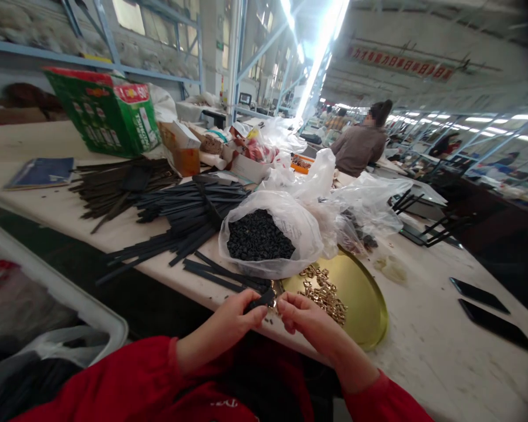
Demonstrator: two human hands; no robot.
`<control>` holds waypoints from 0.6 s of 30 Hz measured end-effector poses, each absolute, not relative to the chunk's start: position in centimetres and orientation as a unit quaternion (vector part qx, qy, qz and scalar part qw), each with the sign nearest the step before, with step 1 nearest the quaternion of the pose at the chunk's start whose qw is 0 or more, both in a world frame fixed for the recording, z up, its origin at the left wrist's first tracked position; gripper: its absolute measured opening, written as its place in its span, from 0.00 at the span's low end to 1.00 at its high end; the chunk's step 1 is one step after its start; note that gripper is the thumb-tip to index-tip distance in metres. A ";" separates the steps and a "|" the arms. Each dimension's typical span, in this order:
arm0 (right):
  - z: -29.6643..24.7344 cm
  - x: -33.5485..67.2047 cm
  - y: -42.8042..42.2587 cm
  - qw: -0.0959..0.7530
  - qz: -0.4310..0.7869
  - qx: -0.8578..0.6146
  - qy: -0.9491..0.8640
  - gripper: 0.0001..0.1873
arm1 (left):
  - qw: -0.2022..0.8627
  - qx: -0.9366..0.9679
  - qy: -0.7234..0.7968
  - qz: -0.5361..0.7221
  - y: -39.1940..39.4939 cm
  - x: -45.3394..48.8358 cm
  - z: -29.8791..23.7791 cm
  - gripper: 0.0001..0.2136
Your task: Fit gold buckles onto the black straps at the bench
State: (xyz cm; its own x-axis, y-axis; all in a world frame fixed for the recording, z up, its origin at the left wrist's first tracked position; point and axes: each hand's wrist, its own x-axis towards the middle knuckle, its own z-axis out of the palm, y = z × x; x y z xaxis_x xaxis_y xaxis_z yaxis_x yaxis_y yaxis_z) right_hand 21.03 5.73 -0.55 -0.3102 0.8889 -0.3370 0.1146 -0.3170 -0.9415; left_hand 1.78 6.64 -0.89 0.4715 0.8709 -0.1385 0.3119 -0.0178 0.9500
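The black strip (262, 300) is clamped in the left hand (236, 318), its long axis pointing across toward the right hand (305, 320), which is curled just beside the gold-coloured fitting (273, 298) at the strip's right end, though whether it grips that fitting cannot be determined.

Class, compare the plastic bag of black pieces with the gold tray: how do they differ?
The plastic bag is whitish and translucent; the gold tray is opaque. The bag has soft, crumpled sides; the tray is flat with a low rim. The bag holds black pieces; the tray holds gold-coloured pieces. Both rest on the table.
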 end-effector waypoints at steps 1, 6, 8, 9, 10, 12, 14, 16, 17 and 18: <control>-0.7 19.9 5.2 0.318 0.666 -0.483 -0.471 0.21 | 0.540 0.669 0.441 0.256 6.7 1.8 -0.8 0.10; -2.2 17.3 4.2 0.322 0.707 -0.456 -0.434 0.20 | 0.592 0.639 0.432 0.232 5.9 0.6 -1.1 0.08; -2.5 17.1 4.0 0.321 0.694 -0.465 -0.447 0.21 | 0.603 0.630 0.433 0.230 5.6 0.1 -1.2 0.08; -2.6 17.1 3.9 0.319 0.689 -0.468 -0.451 0.20 | 0.604 0.630 0.433 0.228 5.5 -0.1 -1.2 0.07; -2.6 17.0 3.7 0.317 0.691 -0.466 -0.452 0.20 | 0.604 0.631 0.431 0.227 5.4 -0.2 -1.3 0.07; -2.4 16.9 3.4 0.316 0.716 -0.442 -0.439 0.19 | 0.603 0.631 0.427 0.235 5.3 -0.4 -1.2 0.07; -2.2 16.7 3.0 0.320 0.750 -0.401 -0.418 0.16 | 0.601 0.629 0.427 0.247 5.3 -0.4 -1.1 0.07; -2.2 16.4 2.7 0.335 0.765 -0.371 -0.406 0.16 | 0.591 0.632 0.431 0.254 5.1 -0.5 -0.9 0.07; -2.3 16.2 2.6 0.346 0.762 -0.367 -0.406 0.17 | 0.582 0.637 0.436 0.255 5.0 -0.5 -0.8 0.06; -2.4 16.0 2.5 0.357 0.754 -0.372 -0.406 0.17 | 0.572 0.644 0.440 0.254 4.9 -0.6 -0.7 0.05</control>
